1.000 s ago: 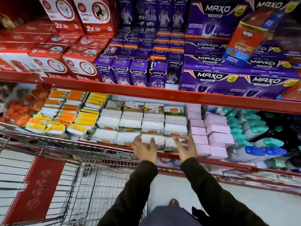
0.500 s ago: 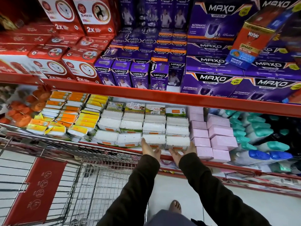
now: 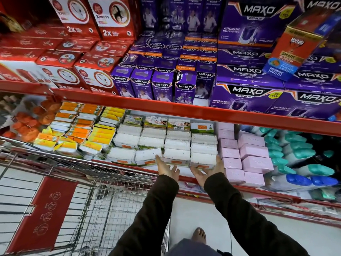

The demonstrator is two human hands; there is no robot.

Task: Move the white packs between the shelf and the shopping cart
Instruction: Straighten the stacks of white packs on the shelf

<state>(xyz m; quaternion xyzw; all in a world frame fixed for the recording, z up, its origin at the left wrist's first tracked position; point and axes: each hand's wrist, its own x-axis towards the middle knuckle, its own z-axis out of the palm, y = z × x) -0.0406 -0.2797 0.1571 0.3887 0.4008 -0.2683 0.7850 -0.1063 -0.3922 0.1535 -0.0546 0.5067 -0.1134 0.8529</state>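
White packs (image 3: 176,154) lie in stacked rows on the lower shelf (image 3: 184,112), under its red rail. The two front packs, side by side, sit between my hands. My left hand (image 3: 167,168) cups the left pack, thumb against its left side and fingers under its front edge. My right hand (image 3: 207,171) cups the right pack (image 3: 203,159) the same way, thumb up along its right side. The wire shopping cart (image 3: 103,206) stands at the lower left, its rim just below the shelf front. No pack is visible in it.
Yellow and orange packs (image 3: 83,130) fill the shelf to the left and pink boxes (image 3: 254,152) to the right, then teal and blue bottles (image 3: 302,156). Purple boxes (image 3: 245,95) and red boxes (image 3: 96,74) line the upper shelf. A red flap (image 3: 44,213) hangs in the cart.
My hands dropped from on top of the front white packs to their front edge, then spread apart and closed around the two front packs from the sides.
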